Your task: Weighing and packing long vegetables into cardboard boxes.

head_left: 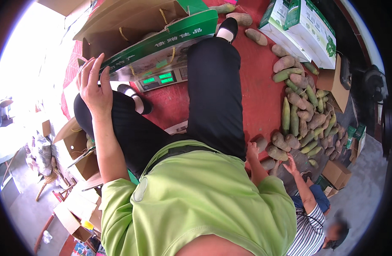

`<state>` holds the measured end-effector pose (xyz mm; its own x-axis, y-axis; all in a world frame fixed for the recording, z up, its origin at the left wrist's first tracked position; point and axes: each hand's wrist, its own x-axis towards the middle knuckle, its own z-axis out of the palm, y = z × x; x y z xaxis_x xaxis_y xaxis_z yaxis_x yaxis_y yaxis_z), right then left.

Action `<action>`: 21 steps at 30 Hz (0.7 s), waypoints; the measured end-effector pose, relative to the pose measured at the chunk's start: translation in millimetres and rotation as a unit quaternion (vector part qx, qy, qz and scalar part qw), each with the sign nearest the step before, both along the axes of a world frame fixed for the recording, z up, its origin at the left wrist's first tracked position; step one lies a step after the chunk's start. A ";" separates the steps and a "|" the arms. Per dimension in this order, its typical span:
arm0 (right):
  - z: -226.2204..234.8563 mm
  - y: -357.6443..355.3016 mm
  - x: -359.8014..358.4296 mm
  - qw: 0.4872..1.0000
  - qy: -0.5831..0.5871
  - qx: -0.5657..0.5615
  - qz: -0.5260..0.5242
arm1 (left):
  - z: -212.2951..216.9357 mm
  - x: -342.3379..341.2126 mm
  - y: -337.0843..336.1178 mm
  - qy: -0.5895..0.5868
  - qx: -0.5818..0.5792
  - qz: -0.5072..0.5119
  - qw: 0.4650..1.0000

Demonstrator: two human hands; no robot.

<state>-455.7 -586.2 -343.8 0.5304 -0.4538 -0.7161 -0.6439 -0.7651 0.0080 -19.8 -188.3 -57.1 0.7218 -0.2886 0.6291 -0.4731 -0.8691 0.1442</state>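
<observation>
Two hands in play, both yours. Your left hand (94,87) is raised with fingers spread, fingertips touching the near edge of the open green-and-brown carton (149,36), not gripping it. That carton sits tilted on the weighing scale (161,79), whose green displays show just under the carton's lower edge, at the far side of the red mat (255,85). Your right hand (252,151) is low by your right thigh, mostly hidden behind the leg; fingers look curled, but you can't tell if they pinch anything. It's touching or just beside a brown tuber (260,143) at the near end of the pile of brown and green produce (304,115), which runs along the mat's right edge. Another person's hand (290,164), fingers spread, reaches into the same pile's near end, close to your right hand but apart from it. White-and-green boxes (302,27) stand at the mat's far right corner. Flat brown cartons (76,147) lie off the mat on your left.
</observation>
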 end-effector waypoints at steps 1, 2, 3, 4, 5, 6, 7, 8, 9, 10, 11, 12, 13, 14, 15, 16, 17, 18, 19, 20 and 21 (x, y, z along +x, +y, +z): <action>-0.8 -1.6 7.1 1.000 -0.018 0.003 -0.005 | 0.0 -0.2 0.4 0.000 -0.006 0.006 1.000; -1.0 -3.3 14.2 0.999 -0.037 0.005 -0.009 | 0.5 0.1 0.6 -0.003 -0.008 0.009 1.000; -2.3 -6.4 17.9 0.999 -0.039 0.002 -0.008 | 1.1 0.4 0.0 -0.001 -0.011 -0.005 1.000; -3.5 -10.4 22.5 0.998 -0.053 0.002 -0.014 | 1.9 0.7 -0.7 0.001 -0.015 -0.019 1.000; -4.2 -14.0 27.2 0.998 -0.068 0.002 -0.020 | 2.8 0.7 -1.4 -0.002 -0.019 -0.018 1.000; -1.3 -15.0 34.1 0.997 -0.072 0.002 -0.016 | 5.1 -0.7 -0.5 0.007 -0.025 -0.022 0.999; 11.3 -14.7 46.5 0.993 -0.115 0.007 -0.010 | 5.4 -1.7 0.2 0.016 -0.032 -0.026 0.999; 21.3 -14.5 58.1 0.987 -0.158 0.013 -0.004 | 6.5 -3.1 -0.5 0.016 -0.043 -0.029 0.999; 27.0 -18.2 66.2 0.986 -0.164 0.010 -0.002 | 7.6 -3.5 -1.6 0.010 -0.047 -0.028 0.998; 31.6 -23.3 73.1 0.985 -0.169 0.012 -0.034 | 8.7 -3.9 -2.0 0.018 -0.045 -0.042 0.998; 37.2 -27.7 82.8 0.982 -0.175 0.015 -0.067 | 9.7 -3.6 -2.5 0.024 -0.043 -0.056 0.997; 46.8 -29.9 96.2 0.981 -0.182 0.014 -0.063 | 10.9 -4.0 -1.9 0.025 -0.049 -0.069 0.996; 58.6 -31.2 109.1 0.969 -0.235 0.017 -0.077 | 13.7 -5.3 -3.5 0.022 -0.041 -0.074 0.996; 70.4 -32.6 122.2 0.954 -0.286 0.022 -0.090 | 15.1 -6.6 -3.2 0.026 -0.034 -0.080 0.996; 81.8 -37.0 135.0 0.952 -0.291 0.019 -0.087 | 16.5 -7.1 -4.0 0.030 -0.029 -0.089 0.995; 92.5 -41.1 150.5 0.926 -0.354 0.041 -0.122 | 17.2 -7.6 -4.0 0.032 -0.030 -0.091 0.995; 104.4 -45.0 167.0 0.894 -0.415 0.063 -0.156 | 17.4 -7.6 -3.3 0.029 -0.032 -0.089 0.995; 128.5 -45.7 188.3 0.885 -0.442 0.052 -0.138 | 17.8 -7.0 -3.0 0.037 -0.034 -0.092 0.994; 156.6 -46.5 211.5 0.875 -0.468 0.041 -0.120 | 17.6 -5.5 -2.7 0.046 -0.037 -0.096 0.994; 178.7 -51.1 230.5 0.867 -0.490 0.022 -0.085 | 17.9 -4.7 -1.8 0.043 -0.037 -0.100 0.993; 200.8 -55.9 247.6 0.858 -0.512 0.001 -0.051 | 17.6 -3.4 -1.7 0.042 -0.038 -0.098 0.994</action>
